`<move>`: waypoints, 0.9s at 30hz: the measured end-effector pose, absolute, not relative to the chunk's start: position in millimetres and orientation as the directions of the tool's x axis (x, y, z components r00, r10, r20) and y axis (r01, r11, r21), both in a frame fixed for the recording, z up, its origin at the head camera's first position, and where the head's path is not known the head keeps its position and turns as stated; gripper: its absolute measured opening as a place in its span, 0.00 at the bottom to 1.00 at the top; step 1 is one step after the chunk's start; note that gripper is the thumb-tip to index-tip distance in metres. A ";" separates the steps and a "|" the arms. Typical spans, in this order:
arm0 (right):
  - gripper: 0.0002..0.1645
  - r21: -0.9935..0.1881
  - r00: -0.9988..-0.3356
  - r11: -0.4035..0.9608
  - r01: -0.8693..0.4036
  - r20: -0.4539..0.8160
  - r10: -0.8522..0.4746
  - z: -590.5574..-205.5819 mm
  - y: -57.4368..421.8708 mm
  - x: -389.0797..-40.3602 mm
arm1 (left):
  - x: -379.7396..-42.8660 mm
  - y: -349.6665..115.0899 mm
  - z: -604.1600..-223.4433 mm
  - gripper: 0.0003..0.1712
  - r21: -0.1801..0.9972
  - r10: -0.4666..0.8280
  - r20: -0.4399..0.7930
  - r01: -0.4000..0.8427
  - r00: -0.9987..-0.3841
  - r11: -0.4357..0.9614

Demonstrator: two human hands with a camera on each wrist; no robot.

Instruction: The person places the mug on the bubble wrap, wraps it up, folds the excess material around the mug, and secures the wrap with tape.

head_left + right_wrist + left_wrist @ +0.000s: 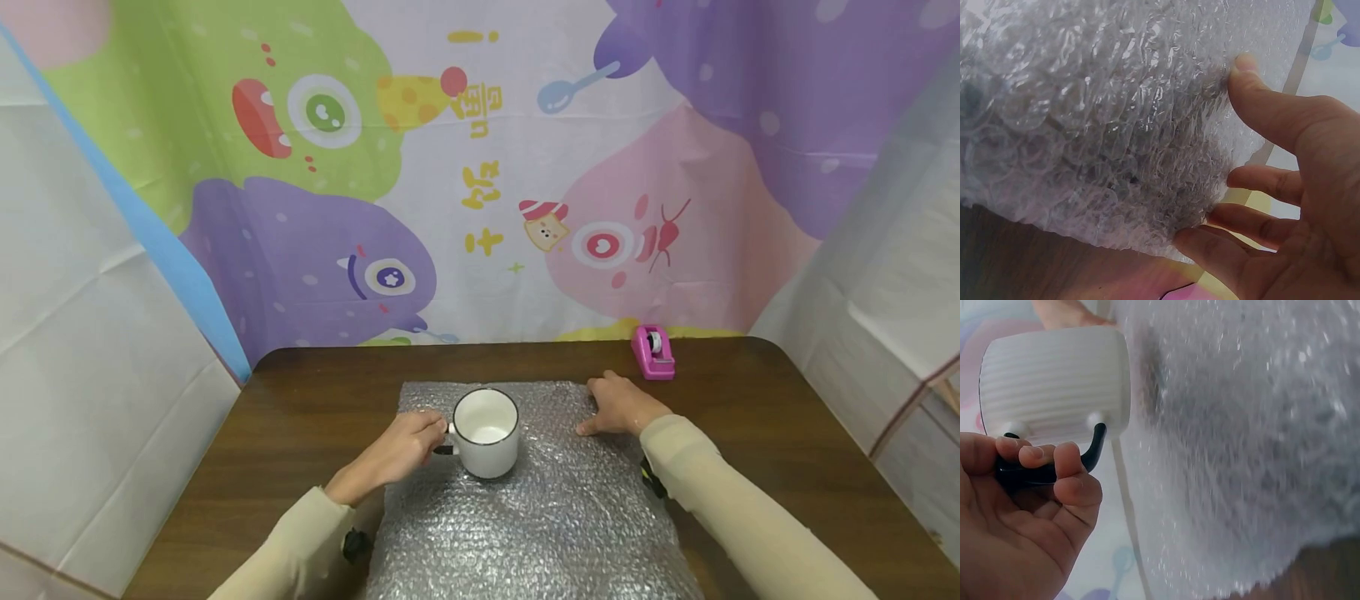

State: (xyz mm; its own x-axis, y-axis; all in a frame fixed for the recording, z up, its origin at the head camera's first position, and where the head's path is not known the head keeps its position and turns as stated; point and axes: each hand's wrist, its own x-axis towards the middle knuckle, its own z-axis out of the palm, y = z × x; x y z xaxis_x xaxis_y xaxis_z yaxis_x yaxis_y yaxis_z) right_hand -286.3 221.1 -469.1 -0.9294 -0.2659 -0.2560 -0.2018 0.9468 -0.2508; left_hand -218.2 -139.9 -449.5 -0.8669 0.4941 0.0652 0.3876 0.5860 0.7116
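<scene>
A white mug with a dark rim stands upright over a sheet of clear bubble wrap. In the left wrist view the mug shows fine ribs and a black handle. My left hand grips that handle with curled fingers. Whether the mug's base touches the wrap, I cannot tell. At the sheet's far right corner is my right hand, its thumb and fingers spread. The right wrist view has the thumb on the wrap's surface and the fingertips against its edge.
A pink tape dispenser stands at the back right of the brown wooden table, just beyond my right hand. Behind the table hangs a cartoon-printed curtain. Pale fabric panels flank both sides.
</scene>
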 end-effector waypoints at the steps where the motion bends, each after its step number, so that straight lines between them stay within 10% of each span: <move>1: 0.45 -0.250 -0.930 0.947 -0.199 -0.257 -0.263 -469.5 221.4 -286.6 | -217.9 -137.6 -450.6 0.21 0.709 0.503 0.071 0.399 -0.861 0.582; 27: 0.46 -0.245 -0.934 0.949 -0.199 -0.245 -0.259 -473.7 222.2 -289.0 | -205.1 -105.9 -468.0 0.19 0.706 0.586 0.091 0.467 -0.805 0.532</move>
